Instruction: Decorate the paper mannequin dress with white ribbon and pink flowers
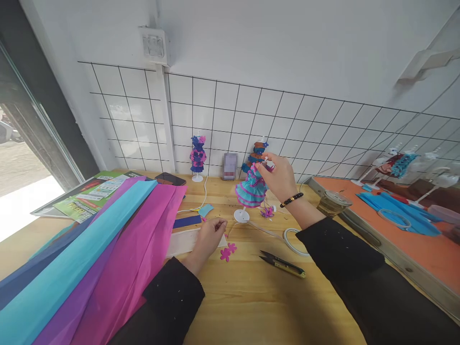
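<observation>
The right hand (pixel 282 177) pinches the top of the dress stand (pixel 250 192); tugging could tip it. Whether the left hand (pixel 209 238) grips anything, I cannot tell.

The wood table (pixel 233 302) carries pink flowers (pixel 226 254) just nearer than the left fingers (pixel 220 224), with snips (pixel 282 264) and a ring (pixel 288 243) to their right. Left of those fingers lie a blue strip (pixel 187 221) and long paper sheets (pixel 104 239); a phone (pixel 170 178) lies beyond them, leftward. The dressed stand (pixel 250 191) stands below the right fingers (pixel 266 171).
</observation>
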A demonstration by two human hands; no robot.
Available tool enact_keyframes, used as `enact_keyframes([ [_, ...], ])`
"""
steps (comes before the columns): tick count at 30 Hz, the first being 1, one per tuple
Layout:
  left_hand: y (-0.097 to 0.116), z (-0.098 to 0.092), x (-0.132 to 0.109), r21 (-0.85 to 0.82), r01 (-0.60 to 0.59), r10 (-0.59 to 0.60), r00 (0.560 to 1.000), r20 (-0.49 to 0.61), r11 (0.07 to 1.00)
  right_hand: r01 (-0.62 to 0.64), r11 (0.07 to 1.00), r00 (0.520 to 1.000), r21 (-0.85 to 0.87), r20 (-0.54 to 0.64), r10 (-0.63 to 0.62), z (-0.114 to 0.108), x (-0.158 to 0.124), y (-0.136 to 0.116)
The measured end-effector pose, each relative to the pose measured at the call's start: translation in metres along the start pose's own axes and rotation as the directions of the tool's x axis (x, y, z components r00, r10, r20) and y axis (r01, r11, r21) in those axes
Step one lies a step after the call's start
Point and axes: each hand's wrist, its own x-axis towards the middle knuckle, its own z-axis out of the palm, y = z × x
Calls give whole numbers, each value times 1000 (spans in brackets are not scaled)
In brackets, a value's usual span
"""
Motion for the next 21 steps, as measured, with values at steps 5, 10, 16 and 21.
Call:
enact_keyframes([
  [5,1,0,1,2,-1,1,1000,-1,1000,-1,1000,1000,2,-10,2,3,2,4],
  [10,1,0,1,-5,-5,5,1000,-2,1000,26,999,999,19,-20,-25,3,1,6],
  [16,1,0,0,-7,-7,7,1000,2,1000,25,999,1000,30,-12,-25,1,-1,4],
  [21,0,0,0,-10,-2,2,1000,-4,1000,7,1000,1000,17,-12,-6,0,0,1],
])
